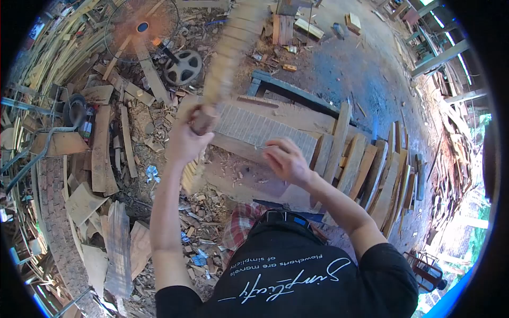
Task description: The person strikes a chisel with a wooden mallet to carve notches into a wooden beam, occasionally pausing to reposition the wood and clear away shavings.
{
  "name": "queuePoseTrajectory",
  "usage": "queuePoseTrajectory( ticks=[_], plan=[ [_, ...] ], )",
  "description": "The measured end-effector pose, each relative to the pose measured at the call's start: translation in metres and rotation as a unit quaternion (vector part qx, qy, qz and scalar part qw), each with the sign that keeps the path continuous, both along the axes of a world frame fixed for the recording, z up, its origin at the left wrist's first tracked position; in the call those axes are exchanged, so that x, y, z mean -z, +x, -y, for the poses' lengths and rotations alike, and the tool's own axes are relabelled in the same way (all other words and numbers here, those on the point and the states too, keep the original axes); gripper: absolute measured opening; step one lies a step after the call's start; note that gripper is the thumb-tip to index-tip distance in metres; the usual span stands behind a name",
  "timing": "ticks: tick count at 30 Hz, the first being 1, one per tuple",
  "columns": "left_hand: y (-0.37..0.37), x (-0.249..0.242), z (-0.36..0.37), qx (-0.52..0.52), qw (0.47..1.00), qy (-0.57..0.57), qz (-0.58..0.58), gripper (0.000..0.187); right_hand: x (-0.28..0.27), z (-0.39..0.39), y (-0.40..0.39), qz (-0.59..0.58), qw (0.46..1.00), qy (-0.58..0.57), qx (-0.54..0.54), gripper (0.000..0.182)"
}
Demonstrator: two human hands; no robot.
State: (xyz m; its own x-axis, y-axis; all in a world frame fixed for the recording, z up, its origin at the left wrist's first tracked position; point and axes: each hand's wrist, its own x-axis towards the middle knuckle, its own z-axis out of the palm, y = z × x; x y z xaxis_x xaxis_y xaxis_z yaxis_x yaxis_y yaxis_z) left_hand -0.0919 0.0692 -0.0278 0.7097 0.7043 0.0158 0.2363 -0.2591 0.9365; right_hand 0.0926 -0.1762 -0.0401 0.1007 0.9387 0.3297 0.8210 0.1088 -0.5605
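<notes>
My left hand [186, 139] is closed around a long piece of wood with notches [233, 53] across its face, blurred by motion. The piece rises from my grip toward the top of the view. Below my wrist shows a short length of pale ridged wood [194, 172]. A grooved board [265, 124] lies across the bench in front of me, with close lines running over its top. Over that board's near edge is my right hand [289, 161], thumb and fingers curled together; I cannot tell what is between them.
Several rough planks [366, 169] lean in a row at the right. A dark wooden frame [297, 93] lies beyond the bench. At the left stand a round fan [142, 26] and a spoked wheel [183, 68], amid offcuts and wood chips. A brick edge [55, 206] runs along the left.
</notes>
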Motion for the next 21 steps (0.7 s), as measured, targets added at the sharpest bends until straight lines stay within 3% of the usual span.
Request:
queuePoseTrajectory(
  ticks=[1,2,3,4,5,6,8,9,11,12,14,15,17,21],
  plan=[
    [0.014,-0.005,0.009,-0.003,1.000,-0.001,0.007,0.060,-0.012,0.008,0.010,0.055,0.998,0.032,0.025,0.041],
    [0.028,-0.011,0.020,0.044,0.991,0.126,-0.028,0.060,-0.024,0.014,0.018,0.063,0.997,0.030,0.021,0.041],
    [0.041,-0.015,0.031,0.088,0.962,0.249,-0.063,0.060,-0.036,0.019,0.024,0.137,0.986,0.049,0.083,0.051],
    [0.052,-0.018,0.042,0.125,0.958,0.234,-0.109,0.057,-0.046,0.024,0.030,0.210,0.965,0.070,0.142,0.061],
    [0.062,-0.020,0.051,0.162,0.950,0.218,-0.155,0.054,-0.053,0.029,0.035,0.215,0.965,0.070,0.136,0.061],
    [0.071,-0.017,0.058,0.157,0.952,0.216,-0.152,0.054,-0.059,0.034,0.040,0.231,0.960,0.002,0.157,0.072],
    [0.090,-0.004,0.068,0.276,0.892,0.284,-0.216,0.047,-0.049,0.050,0.050,0.273,0.936,-0.133,0.178,0.093],
    [0.097,0.006,0.072,0.274,0.894,0.283,-0.213,0.047,-0.031,0.061,0.054,0.276,0.935,-0.133,0.176,0.093],
    [0.111,0.027,0.078,0.328,0.858,0.335,-0.208,0.045,0.001,0.082,0.060,0.195,0.928,-0.275,0.157,0.087],
    [0.116,0.035,0.081,0.327,0.860,0.334,-0.206,0.045,0.012,0.091,0.059,0.198,0.927,-0.277,0.157,0.087],
    [0.125,0.047,0.083,0.335,0.859,0.318,-0.222,0.045,0.029,0.101,0.057,0.052,0.906,-0.371,0.196,0.081],
    [0.128,0.055,0.083,0.336,0.859,0.317,-0.223,0.045,0.032,0.103,0.057,0.051,0.906,-0.373,0.196,0.081],
    [0.132,0.071,0.082,0.309,0.883,0.280,-0.214,0.046,0.038,0.110,0.054,0.114,0.931,-0.271,0.215,0.077],
    [0.133,0.065,0.084,0.328,0.873,0.266,-0.242,0.047,0.055,0.117,0.063,0.085,0.921,-0.291,0.243,0.074]
  ],
)
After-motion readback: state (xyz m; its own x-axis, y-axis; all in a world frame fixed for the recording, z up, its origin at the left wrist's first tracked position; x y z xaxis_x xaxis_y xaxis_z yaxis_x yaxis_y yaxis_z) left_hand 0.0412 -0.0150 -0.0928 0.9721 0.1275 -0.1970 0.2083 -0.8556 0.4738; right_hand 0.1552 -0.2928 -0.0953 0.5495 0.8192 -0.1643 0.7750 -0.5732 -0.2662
